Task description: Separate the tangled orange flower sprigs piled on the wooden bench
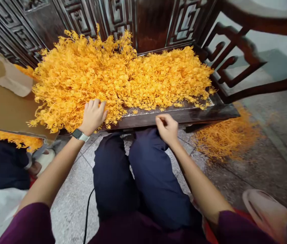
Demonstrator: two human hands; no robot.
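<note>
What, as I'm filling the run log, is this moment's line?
left hand: at yellow heap; right hand: by bench, grip unclear; yellow heap: on bench

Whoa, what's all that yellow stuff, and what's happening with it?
It's a big heap of yellow flower-like pieces spread along a dark wooden bench. The person's left hand is at the front edge of the heap. The right hand is curled by the bench's front edge; I can't tell if it holds anything. A stringy orange pile lies on the floor near the bench's right end, and a cardboard box is at the left.
</note>
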